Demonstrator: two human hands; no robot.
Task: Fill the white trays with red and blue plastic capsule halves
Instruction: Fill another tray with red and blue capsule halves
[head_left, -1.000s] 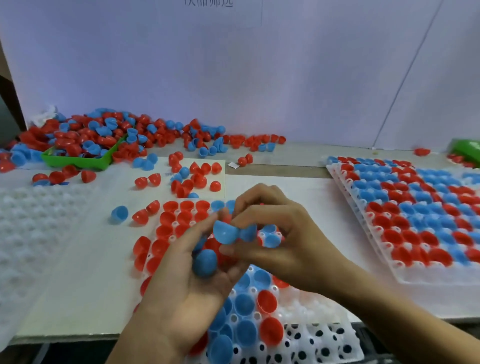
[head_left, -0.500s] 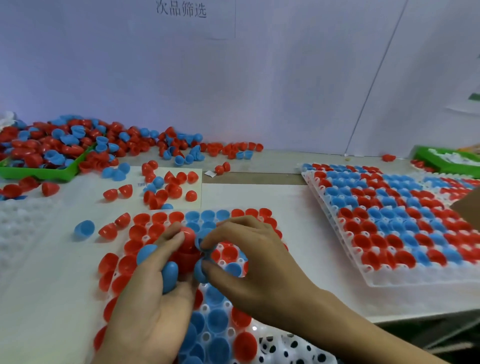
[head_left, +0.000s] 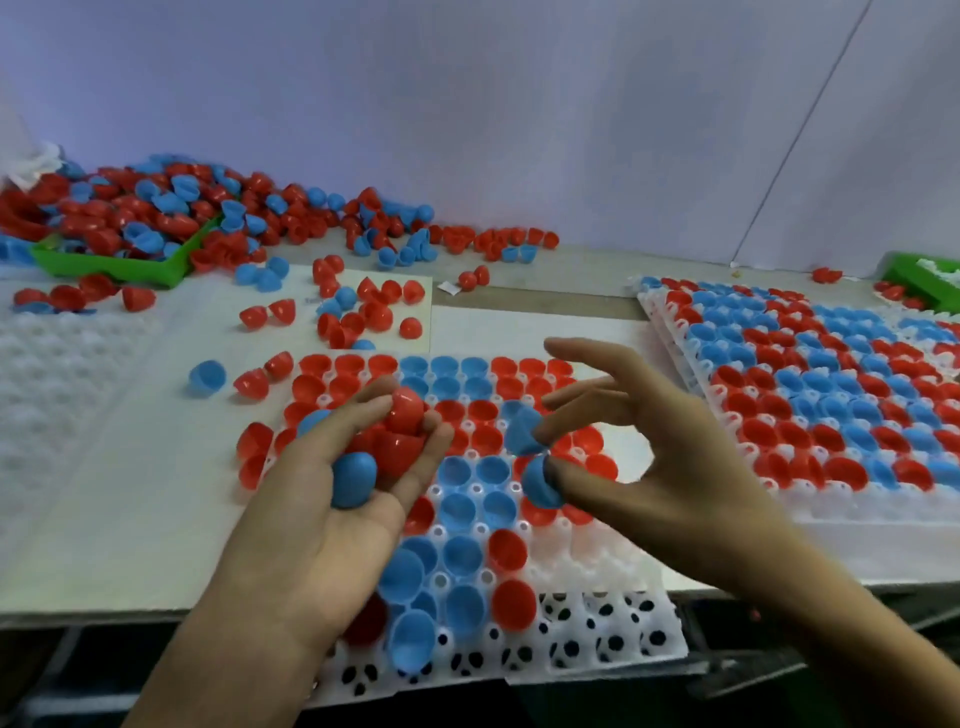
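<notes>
Glossy red & blue domed halves, white tray (head_left: 613, 613) part-filled.
L hand (head_left: 332, 499) cups several halves; R hand (head_left: 649, 457) pinches blue halves (head_left: 540, 486). No legible text.

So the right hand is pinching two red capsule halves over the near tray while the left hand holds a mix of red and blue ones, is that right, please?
Not quite: the halves pinched in the right hand are blue, not red, as the head view shows. The rest holds: it is over the near tray, and the left hand holds a mix of red and blue ones.
</notes>
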